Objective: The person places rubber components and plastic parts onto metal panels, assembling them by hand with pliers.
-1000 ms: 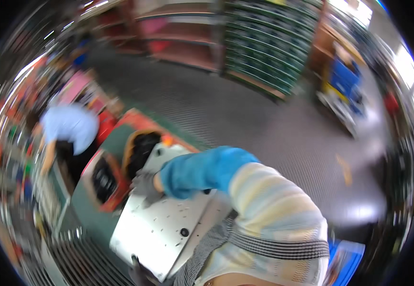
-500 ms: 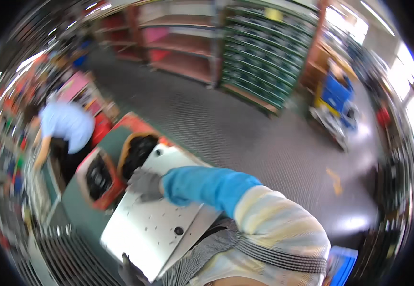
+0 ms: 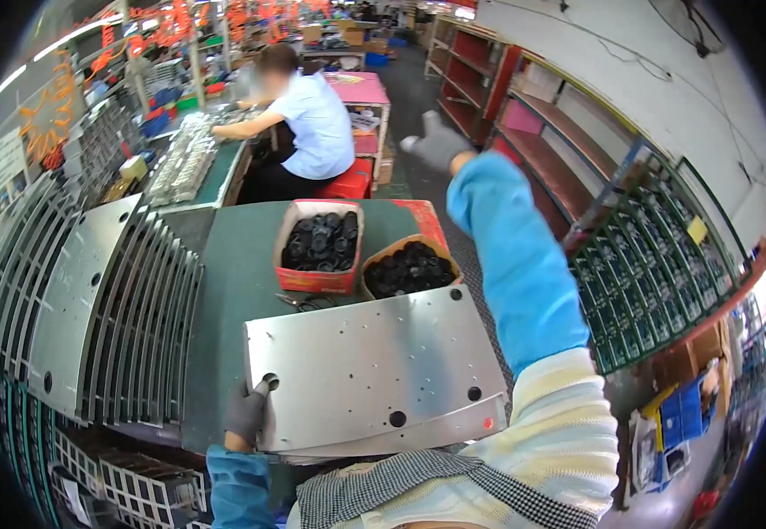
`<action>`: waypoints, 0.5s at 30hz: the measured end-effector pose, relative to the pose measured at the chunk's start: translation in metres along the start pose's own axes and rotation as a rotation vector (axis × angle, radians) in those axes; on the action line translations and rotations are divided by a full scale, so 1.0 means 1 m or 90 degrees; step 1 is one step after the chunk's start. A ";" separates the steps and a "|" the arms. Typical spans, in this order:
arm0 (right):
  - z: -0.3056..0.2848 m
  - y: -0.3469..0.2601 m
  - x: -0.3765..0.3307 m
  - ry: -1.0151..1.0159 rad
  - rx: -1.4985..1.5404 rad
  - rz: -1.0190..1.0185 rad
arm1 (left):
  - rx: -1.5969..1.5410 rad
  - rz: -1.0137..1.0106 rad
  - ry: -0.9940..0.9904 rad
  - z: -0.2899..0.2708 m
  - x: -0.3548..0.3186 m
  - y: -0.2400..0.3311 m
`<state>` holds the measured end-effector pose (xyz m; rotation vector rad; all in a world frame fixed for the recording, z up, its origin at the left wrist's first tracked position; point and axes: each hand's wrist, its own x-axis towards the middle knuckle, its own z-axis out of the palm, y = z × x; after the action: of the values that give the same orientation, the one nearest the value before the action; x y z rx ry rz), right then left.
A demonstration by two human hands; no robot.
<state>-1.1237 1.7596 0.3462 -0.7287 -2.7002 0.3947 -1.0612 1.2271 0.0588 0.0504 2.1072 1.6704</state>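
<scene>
A flat silver metal plate, dotted with small holes and studs, lies at a slant on at least one similar sheet before me. Black round pieces sit in some of its larger holes; the hole by its left edge has a dark rim. My left hand, grey-gloved, grips that left edge, its thumb beside the hole. Raised well above the far right of the table is my right hand, also gloved, fingers apart and nothing seen in them. Two boxes of small black round parts, one red and white, one brown, stand beyond the plate.
Scissors lie on the green table behind the plate. Similar metal plates stand upright in a rack at left. Ahead, a seated person works at another bench. Shelving and a green rack line the right side.
My view has swung round, straightening the table. My right hand has left its place over the plate and boxes and is raised away. My left hand now shows at the plate's left edge.
</scene>
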 end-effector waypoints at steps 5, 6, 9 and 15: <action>-0.034 0.004 0.083 0.002 -0.202 0.060 | 0.027 0.068 0.042 0.014 0.004 -0.003; -0.035 0.000 0.090 -0.017 -0.228 0.055 | 0.009 0.053 0.036 0.014 0.003 -0.001; -0.034 -0.013 0.103 -0.006 -0.266 0.036 | 0.050 0.088 0.043 0.012 -0.002 0.007; -0.038 -0.012 0.121 -0.004 -0.289 0.049 | 0.038 0.060 0.047 0.011 0.001 -0.002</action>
<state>-1.2140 1.8204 0.4129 -0.9509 -2.8002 -0.2127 -1.0574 1.2372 0.0550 0.1112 2.2416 1.6860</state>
